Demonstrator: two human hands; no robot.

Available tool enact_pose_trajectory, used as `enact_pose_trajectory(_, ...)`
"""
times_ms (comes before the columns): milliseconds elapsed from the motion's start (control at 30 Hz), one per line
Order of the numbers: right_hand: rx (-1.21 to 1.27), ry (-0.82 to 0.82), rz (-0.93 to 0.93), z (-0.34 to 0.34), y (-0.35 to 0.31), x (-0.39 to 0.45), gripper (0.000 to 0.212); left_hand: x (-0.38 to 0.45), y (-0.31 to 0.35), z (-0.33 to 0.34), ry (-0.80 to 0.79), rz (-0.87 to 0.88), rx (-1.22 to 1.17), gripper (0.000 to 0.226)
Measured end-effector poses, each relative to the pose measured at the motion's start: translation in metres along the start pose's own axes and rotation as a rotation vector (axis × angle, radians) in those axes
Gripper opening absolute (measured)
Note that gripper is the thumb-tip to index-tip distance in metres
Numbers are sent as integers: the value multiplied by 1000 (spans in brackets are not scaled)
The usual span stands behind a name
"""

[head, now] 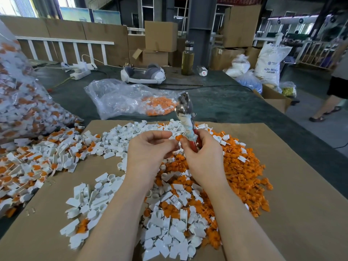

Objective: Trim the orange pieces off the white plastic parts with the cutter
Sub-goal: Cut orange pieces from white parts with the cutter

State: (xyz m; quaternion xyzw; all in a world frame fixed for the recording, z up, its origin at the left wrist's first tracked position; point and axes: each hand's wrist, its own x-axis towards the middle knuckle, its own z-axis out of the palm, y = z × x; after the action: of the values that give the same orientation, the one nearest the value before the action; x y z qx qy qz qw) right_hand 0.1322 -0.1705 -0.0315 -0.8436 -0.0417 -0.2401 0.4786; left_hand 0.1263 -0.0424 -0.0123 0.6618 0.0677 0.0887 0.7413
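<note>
My right hand (203,157) grips the cutter (186,117) by its red handles, the metal jaws pointing up and away. My left hand (150,147) pinches a small white part with an orange piece (178,137) between thumb and fingers, right beside the cutter's handles. Both hands hover over a cardboard sheet (301,204). On it lie a heap of white parts (169,232), a heap of orange pieces (243,172) to the right, and untrimmed white-and-orange parts (37,162) to the left.
A big clear bag of untrimmed parts (20,102) stands at the left, a smaller open bag (131,100) lies behind the cardboard. A headset (143,74), bottle (187,59) and power strip (80,73) sit further back. A person's legs (331,102) are at the right.
</note>
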Motion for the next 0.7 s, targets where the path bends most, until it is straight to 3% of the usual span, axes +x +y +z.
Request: enact_pose_trajectory(700, 37, -4, 13, -1, -2, -1, 13, -6, 3, 6, 66, 83, 119, 16)
